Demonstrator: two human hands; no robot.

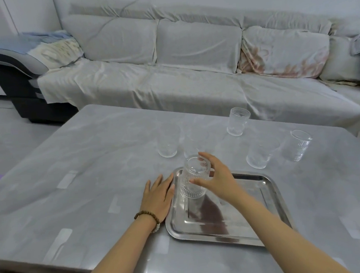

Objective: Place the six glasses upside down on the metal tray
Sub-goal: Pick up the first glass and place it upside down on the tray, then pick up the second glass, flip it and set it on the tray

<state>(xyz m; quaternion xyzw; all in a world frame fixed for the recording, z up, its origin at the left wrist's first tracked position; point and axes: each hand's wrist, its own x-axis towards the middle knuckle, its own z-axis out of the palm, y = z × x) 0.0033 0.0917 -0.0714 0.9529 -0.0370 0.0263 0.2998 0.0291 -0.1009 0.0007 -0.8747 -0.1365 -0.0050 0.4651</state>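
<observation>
A metal tray (242, 224) lies on the grey table in front of me. My right hand (218, 179) grips a ribbed clear glass (192, 183) from the side. That glass is turned base up over the tray's far left corner; I cannot tell whether its rim touches the tray. My left hand (158, 197) lies flat and open on the table against the tray's left rim. Several other clear glasses stand upright on the table beyond the tray: one at the left (167, 142), one far back (237, 121), and two at the right (260, 153) (300, 145).
A blurred glass (193, 144) stands just behind the held one. A long sofa (170, 76) under a light cover runs along the table's far side. The table's near edge (77, 271) is close to my body.
</observation>
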